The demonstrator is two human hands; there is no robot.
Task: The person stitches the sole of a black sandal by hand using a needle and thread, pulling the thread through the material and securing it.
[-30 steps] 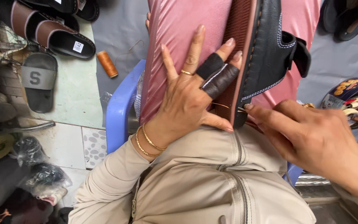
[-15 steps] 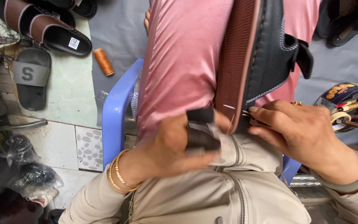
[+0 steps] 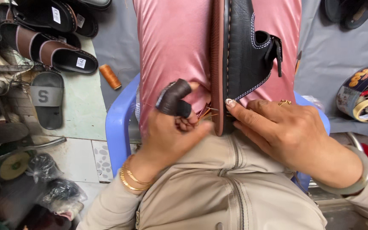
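On your pink satin lap stands the black leather sandal with a brown ribbed sole (image 3: pixel 241 64), edge up. Your right hand (image 3: pixel 286 132) pinches its heel end, while your left hand (image 3: pixel 173 132), a dark leather guard (image 3: pixel 173 99) on one finger, is curled shut on orange thread (image 3: pixel 203 113). Beside you lie an orange thread spool (image 3: pixel 110 76), brown-strapped slippers (image 3: pixel 50 51) and a grey slide (image 3: pixel 45 100) on pale green flooring. At right, a round tin of tools (image 3: pixel 365 93) is cut off by the frame.
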